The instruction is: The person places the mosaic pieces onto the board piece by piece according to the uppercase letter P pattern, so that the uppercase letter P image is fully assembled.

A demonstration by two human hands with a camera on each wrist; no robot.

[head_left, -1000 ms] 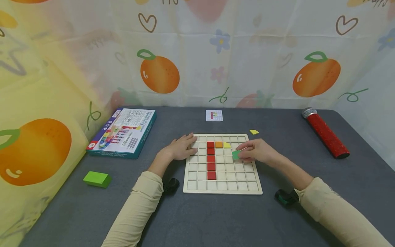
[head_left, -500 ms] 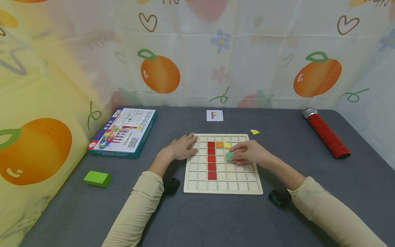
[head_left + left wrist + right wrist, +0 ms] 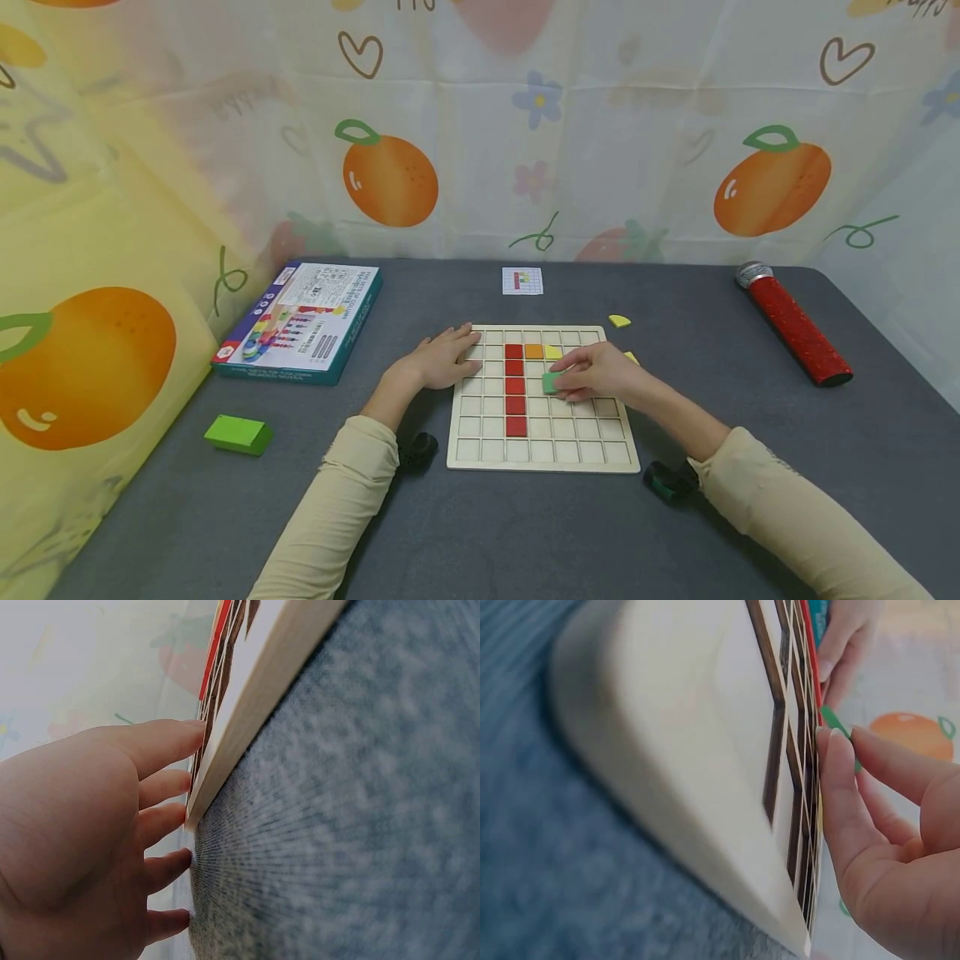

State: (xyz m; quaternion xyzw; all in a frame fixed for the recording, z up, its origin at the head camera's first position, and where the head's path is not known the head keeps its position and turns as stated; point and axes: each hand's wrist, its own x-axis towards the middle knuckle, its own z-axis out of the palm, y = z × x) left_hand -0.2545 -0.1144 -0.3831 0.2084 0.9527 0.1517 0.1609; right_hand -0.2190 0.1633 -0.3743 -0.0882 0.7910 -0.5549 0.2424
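A wooden grid board (image 3: 467,451) lies mid-table. Down one of its columns runs a line of red square tiles (image 3: 515,386), with an orange tile (image 3: 533,352) and a yellow tile (image 3: 552,352) beside the top one. My right hand (image 3: 600,372) pinches a green tile (image 3: 551,382) between thumb and fingers, just right of the red column. In the right wrist view the green tile (image 3: 831,718) is tilted, close over the board. My left hand (image 3: 441,358) rests at the board's left edge, its fingers (image 3: 171,746) extended onto the rim and the table beside it.
Behind the board lies a small pattern card (image 3: 522,281). A yellow piece (image 3: 619,321) sits past the far right corner; another shows partly behind my right hand. A teal box (image 3: 307,321) and green block (image 3: 237,435) are left, a red microphone (image 3: 795,325) right.
My right hand has moved left over the board with the green tile, closer to the red column. A second yellow piece now shows behind that hand. The left hand has stayed in place.
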